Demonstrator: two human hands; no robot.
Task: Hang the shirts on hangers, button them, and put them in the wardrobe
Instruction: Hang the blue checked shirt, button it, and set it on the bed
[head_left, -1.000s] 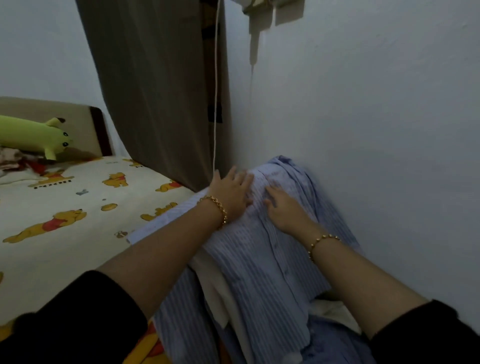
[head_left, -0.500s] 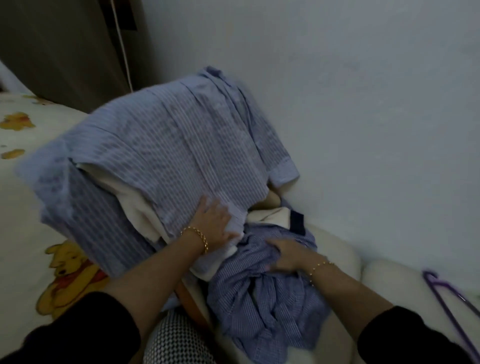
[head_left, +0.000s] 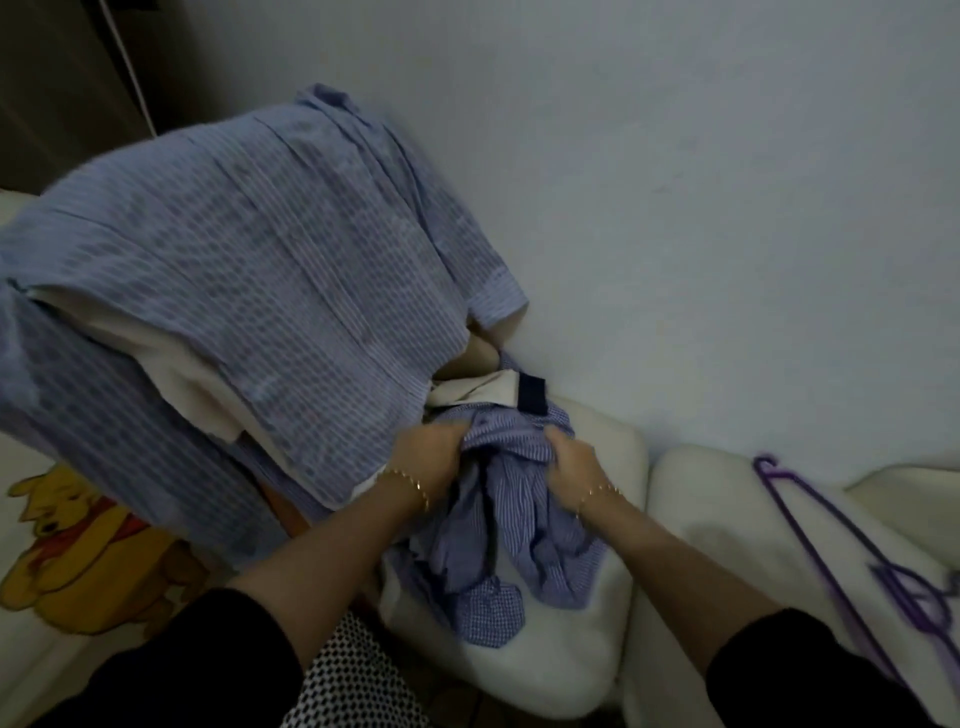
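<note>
Early stage: left hand and right hand, each grip clamped on the bunched top of a crumpled shirt. It lies on a white cushion, below draped striped shirts. Purple hanger lies apart to the right, unused. Nothing hung or buttoned; wardrobe unseen. Shirt's long axis runs from hands toward viewer; collar end unclear.

Black long sleeves, left black sleeve and right black sleeve, end mid-arm. Thin gold beaded bracelet just behind left hand, matching second gold beaded bracelet behind right hand. Black-and-white dotted garment near, bottom centre.
</note>
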